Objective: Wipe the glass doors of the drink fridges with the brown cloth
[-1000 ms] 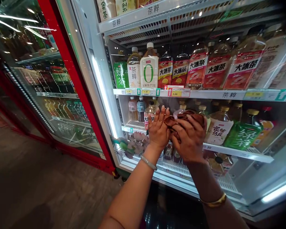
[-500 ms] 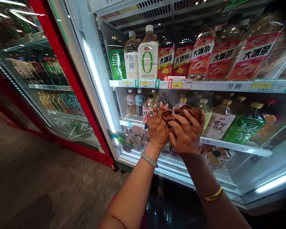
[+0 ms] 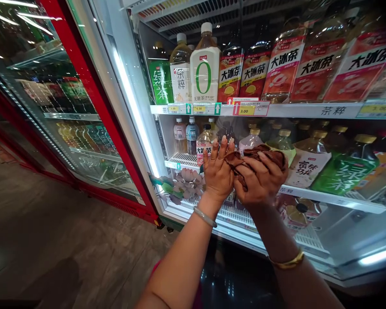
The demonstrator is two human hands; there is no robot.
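Observation:
My left hand [image 3: 217, 174] is raised with its fingers spread, its palm turned toward the glass front of a lit drinks cooler. A grey-green bangle circles that wrist. Beside it, almost touching, my right hand [image 3: 260, 180] grips a crumpled brown cloth [image 3: 272, 155] that bulges out above and left of its fingers. That wrist wears a gold bangle. Behind the hands, a small iced-tea bottle [image 3: 204, 143] and a bottle with a pale label [image 3: 310, 165] stand on the middle shelf; the hands partly hide this row.
Large tea bottles [image 3: 205, 71] fill the upper shelf above a price strip [image 3: 244, 110]. A flower decal [image 3: 185, 186] sits at the cooler's lower left. The red frame [image 3: 99, 116] of a neighbouring cooler rises at left, over a grey floor [image 3: 116, 253].
The view has come slightly nearer the cooler, so the bottles look larger. Both hands sit a little further right in the picture, keeping nearly the same pose, with the cloth still in my right hand.

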